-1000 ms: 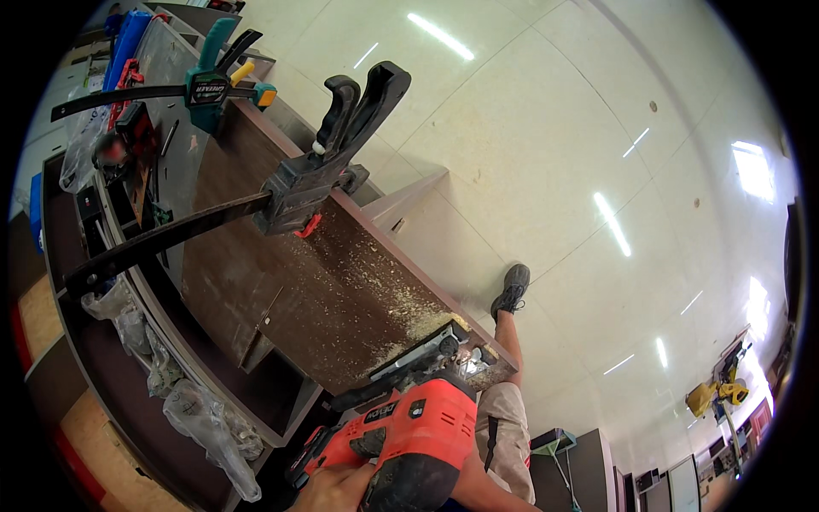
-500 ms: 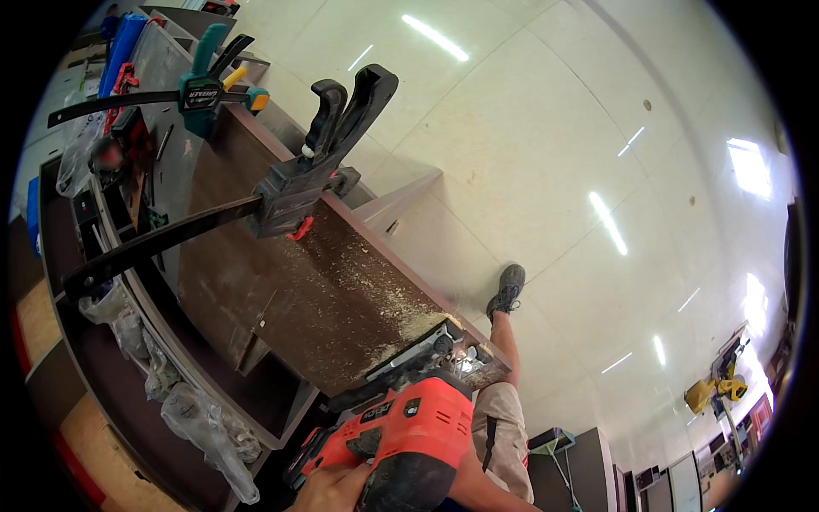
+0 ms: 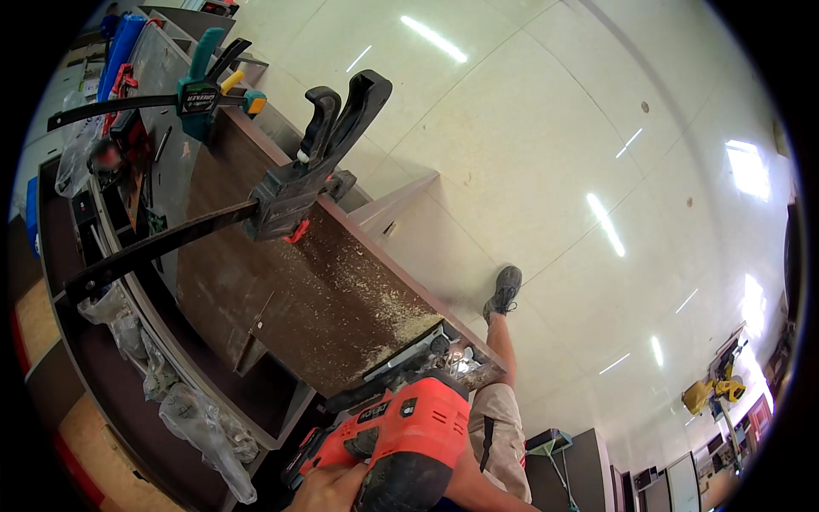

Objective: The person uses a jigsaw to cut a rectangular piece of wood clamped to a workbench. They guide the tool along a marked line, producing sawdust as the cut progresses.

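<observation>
My right hand point(image 3: 328, 492) sits at the bottom edge, closed around the handle of a red and black circular saw point(image 3: 401, 427). The saw rests on the near end of a dark brown board point(image 3: 281, 282) dusted with sawdust. A black bar clamp point(image 3: 299, 183) and, farther along, a teal bar clamp point(image 3: 200, 90) pin the board to the workbench point(image 3: 171, 154). My left hand is out of sight. My leg in beige shorts point(image 3: 495, 418) and a grey shoe point(image 3: 505, 290) stand on the floor right of the board.
Shelves under the bench point(image 3: 111, 341) hold clear plastic bags point(image 3: 205, 427) and tools. A pale tiled floor point(image 3: 554, 171) spreads to the right. A yellow mitre saw point(image 3: 712, 392) and dark cabinets point(image 3: 580, 469) stand at the lower right.
The view has shifted slightly, with the clamps a little nearer the top left. The saw and my hand keep their place at the board's near end.
</observation>
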The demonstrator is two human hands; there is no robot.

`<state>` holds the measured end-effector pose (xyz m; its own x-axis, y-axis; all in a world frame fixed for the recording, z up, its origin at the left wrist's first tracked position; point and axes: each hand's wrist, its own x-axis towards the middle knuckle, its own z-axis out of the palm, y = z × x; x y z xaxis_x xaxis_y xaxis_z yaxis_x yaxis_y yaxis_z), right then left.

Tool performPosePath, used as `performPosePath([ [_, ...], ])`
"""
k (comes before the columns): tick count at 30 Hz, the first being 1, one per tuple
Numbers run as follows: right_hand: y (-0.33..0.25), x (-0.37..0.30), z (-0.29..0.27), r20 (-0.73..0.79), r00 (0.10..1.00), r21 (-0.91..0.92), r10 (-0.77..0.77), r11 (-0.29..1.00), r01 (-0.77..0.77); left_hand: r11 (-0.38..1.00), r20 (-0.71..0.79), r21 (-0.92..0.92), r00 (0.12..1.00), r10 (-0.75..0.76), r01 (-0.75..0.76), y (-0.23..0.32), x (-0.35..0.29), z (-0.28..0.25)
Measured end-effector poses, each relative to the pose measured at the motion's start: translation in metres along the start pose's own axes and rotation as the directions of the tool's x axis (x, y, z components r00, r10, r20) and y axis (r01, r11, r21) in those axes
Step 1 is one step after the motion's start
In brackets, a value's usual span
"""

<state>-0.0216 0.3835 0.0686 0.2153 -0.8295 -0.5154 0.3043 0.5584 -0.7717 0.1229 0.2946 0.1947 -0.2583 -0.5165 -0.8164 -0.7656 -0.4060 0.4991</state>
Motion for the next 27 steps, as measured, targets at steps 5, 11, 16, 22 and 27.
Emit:
performPosePath([
  [5,0.013,0.002,0.002,-0.005,0.996,-0.065,-0.094,0.993,0.094,1.0,-0.006,0.024,1.0,0.0,0.001,0.001,0.0,0.002],
  [11,0.005,0.009,-0.003,-0.026,0.987,-0.109,-0.16,0.982,0.157,1.0,0.0,0.01,1.0,-0.01,0.01,0.003,0.001,0.002],
  [16,0.004,0.006,-0.004,-0.017,0.993,-0.037,-0.117,0.993,0.116,1.0,0.01,0.023,1.0,0.002,-0.003,0.004,0.002,0.001],
  [22,0.008,0.003,-0.002,-0.032,0.994,-0.052,-0.101,0.994,0.1,1.0,-0.001,0.011,1.0,-0.007,0.007,0.007,0.001,0.001],
  [27,0.021,-0.001,-0.001,-0.027,0.994,-0.081,-0.104,0.992,0.102,1.0,0.011,0.0,1.0,-0.013,0.013,0.008,0.004,0.0],
])
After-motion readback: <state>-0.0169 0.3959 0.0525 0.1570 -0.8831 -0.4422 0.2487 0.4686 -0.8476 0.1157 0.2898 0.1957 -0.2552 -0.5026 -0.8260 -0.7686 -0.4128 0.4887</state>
